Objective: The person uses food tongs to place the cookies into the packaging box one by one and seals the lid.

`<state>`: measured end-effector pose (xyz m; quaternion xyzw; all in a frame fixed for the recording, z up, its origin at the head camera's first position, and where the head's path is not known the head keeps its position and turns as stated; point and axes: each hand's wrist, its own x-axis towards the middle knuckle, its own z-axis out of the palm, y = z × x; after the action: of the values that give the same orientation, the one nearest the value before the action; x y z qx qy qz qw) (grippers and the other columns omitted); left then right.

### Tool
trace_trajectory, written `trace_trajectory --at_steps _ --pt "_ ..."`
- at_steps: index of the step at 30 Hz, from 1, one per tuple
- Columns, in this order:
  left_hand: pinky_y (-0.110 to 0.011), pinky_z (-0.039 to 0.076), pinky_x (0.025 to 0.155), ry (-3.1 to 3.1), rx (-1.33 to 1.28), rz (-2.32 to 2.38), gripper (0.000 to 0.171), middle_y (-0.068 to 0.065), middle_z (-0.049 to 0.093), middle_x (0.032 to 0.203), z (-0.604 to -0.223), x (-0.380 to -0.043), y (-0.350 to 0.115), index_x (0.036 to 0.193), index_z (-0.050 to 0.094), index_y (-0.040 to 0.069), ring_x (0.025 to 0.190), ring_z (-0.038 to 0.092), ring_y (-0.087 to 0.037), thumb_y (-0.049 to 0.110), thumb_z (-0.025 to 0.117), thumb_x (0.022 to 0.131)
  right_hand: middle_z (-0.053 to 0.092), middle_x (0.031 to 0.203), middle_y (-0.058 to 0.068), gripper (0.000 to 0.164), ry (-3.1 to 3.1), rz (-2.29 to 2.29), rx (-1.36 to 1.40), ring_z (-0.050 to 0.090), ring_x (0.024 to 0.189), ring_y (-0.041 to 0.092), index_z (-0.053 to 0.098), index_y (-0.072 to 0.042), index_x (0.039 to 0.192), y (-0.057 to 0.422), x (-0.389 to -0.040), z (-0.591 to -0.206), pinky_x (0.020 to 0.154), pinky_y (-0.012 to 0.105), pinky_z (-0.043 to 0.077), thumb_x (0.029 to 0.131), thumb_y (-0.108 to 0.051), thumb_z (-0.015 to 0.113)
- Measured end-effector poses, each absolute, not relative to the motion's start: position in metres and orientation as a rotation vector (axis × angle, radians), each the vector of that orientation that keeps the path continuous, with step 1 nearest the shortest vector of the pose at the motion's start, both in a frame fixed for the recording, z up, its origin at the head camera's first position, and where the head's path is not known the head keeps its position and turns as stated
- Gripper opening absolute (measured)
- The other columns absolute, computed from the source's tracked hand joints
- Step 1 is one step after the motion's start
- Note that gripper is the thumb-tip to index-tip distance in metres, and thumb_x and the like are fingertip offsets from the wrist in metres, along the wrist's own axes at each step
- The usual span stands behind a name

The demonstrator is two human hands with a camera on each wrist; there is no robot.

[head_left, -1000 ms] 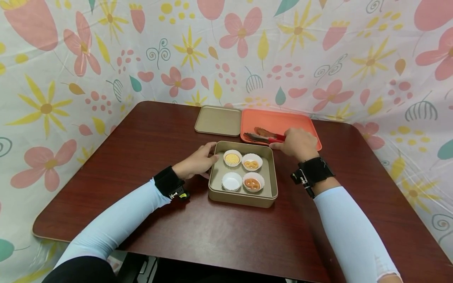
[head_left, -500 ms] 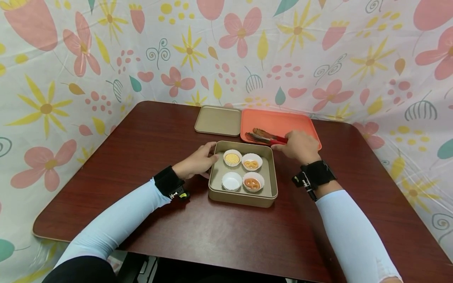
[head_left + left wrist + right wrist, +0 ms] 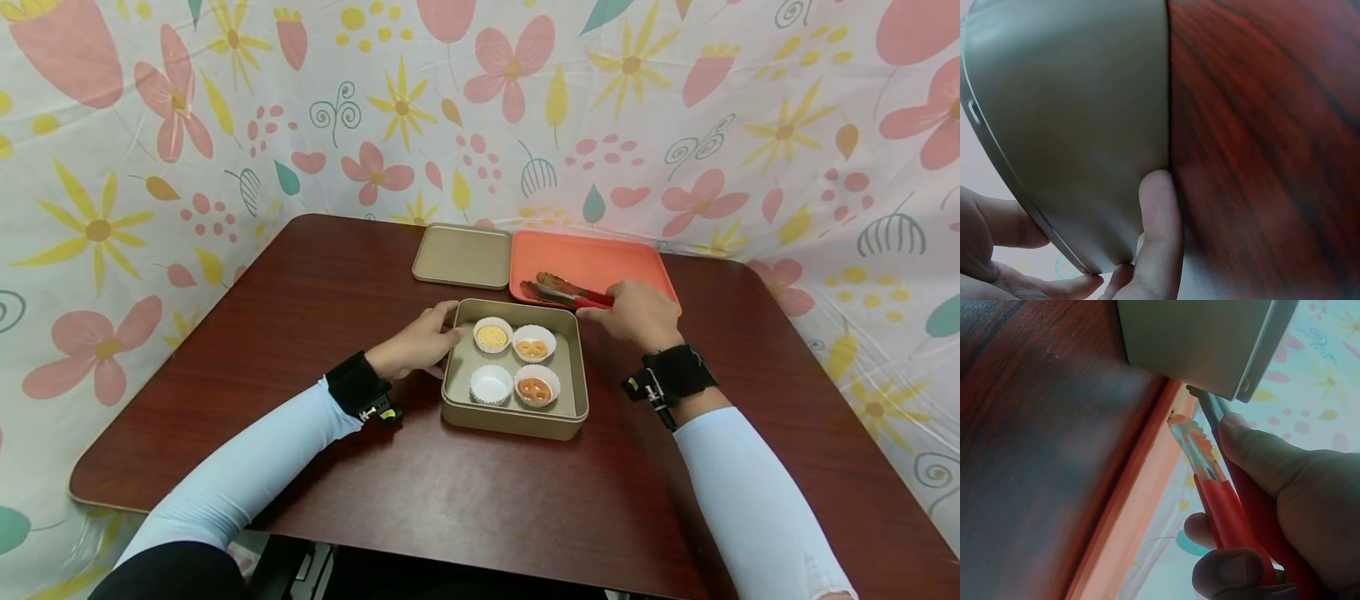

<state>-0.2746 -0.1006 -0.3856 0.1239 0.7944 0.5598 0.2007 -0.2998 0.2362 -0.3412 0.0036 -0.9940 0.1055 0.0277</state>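
Observation:
My left hand [image 3: 420, 340] grips the left side of a gold tin [image 3: 517, 423], thumb at the rim, fingers against the outer wall [image 3: 1079, 125]. Inside stand white paper cups: one with a yellow round piece [image 3: 492, 337], one with small golden twisted pieces [image 3: 532, 348], one with a brown pretzel [image 3: 534, 389], and one showing only white paper [image 3: 491, 385]. My right hand [image 3: 637, 312] holds red-handled metal tongs [image 3: 1225, 506], their two arms apart. In the head view the tips lie over the orange tray's near left part. Whether they touch it I cannot tell.
Behind the tin lies the orange tray [image 3: 592, 250], beside a flat gold lid [image 3: 463, 255]. All of it is on a dark reddish wooden table [image 3: 360, 492]. A flower-printed cloth [image 3: 450, 125] hangs behind and along the sides.
My right hand has shifted slightly to the right, with the tongs in its grip. The left hand and the tin have stayed in place.

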Motion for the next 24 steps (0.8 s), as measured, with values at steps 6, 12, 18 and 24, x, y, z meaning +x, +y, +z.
trace_trajectory --at_steps 6,12,18,24 --pt "-0.044 0.064 0.073 2.221 0.355 1.551 0.058 -0.023 0.013 0.158 -0.385 -0.274 -0.102 0.164 0.015 0.014 0.113 0.059 -0.043 0.017 0.042 0.112 0.052 0.071 0.008 0.054 -3.049 0.33 0.015 0.051 0.068 0.028 0.066 -0.009 0.087 0.238 -0.3 -0.343 0.053 0.036 0.033 0.089 -0.062 0.071" --pt "-0.044 0.064 0.072 2.219 0.354 1.552 0.059 -0.023 0.012 0.159 -0.386 -0.275 -0.102 0.164 0.015 0.014 0.111 0.06 -0.042 0.018 0.043 0.112 0.055 0.075 0.009 0.054 -3.038 0.31 0.008 0.052 0.073 0.029 0.068 -0.008 0.095 0.24 -0.301 -0.34 0.058 0.039 0.036 0.09 -0.062 0.07" --pt "-0.043 0.064 0.07 2.235 0.35 1.549 0.059 -0.022 0.013 0.159 -0.387 -0.276 -0.101 0.164 0.015 0.014 0.106 0.062 -0.04 0.019 0.044 0.112 0.058 0.076 0.01 0.058 -3.022 0.305 0.012 0.055 0.077 0.034 0.069 -0.009 0.097 0.241 -0.296 -0.329 0.063 0.046 0.042 0.089 -0.066 0.069" --pt "-0.044 0.064 0.069 2.241 0.348 1.55 0.059 -0.022 0.013 0.16 -0.387 -0.275 -0.101 0.164 0.016 0.014 0.108 0.062 -0.04 0.019 0.044 0.112 0.057 0.075 0.012 0.058 -2.987 0.301 0.057 0.054 0.072 0.035 0.068 -0.008 0.098 0.241 -0.291 -0.319 0.059 0.044 0.041 0.09 -0.066 0.068"
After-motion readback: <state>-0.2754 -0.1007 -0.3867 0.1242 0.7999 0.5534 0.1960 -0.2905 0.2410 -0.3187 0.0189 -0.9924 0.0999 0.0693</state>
